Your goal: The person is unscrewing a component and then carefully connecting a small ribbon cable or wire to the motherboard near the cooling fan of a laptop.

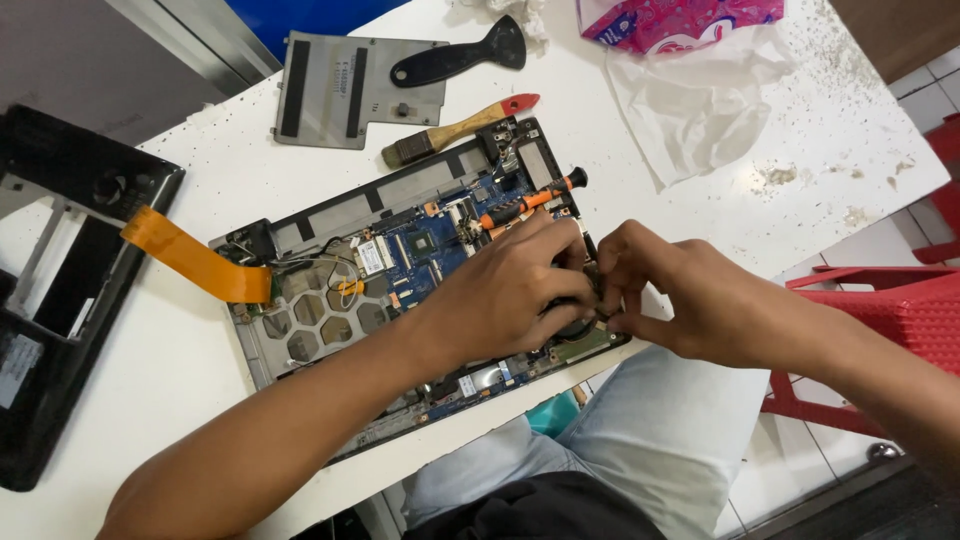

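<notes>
Head view: my left hand (520, 290) and right hand (680, 295) pinch a dark part, mostly hidden, at the laptop's (330, 300) four o'clock corner. The screwdriver (525, 203) lies at twelve o'clock; a slip could scrape the board (420, 250).

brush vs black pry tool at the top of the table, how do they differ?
The brush has a wooden handle with a red end and dark bristles; the black pry tool is one colour with a wide flat blade. The brush lies against the open laptop; the pry tool rests partly on the grey cover panel. Neither is held.
</notes>
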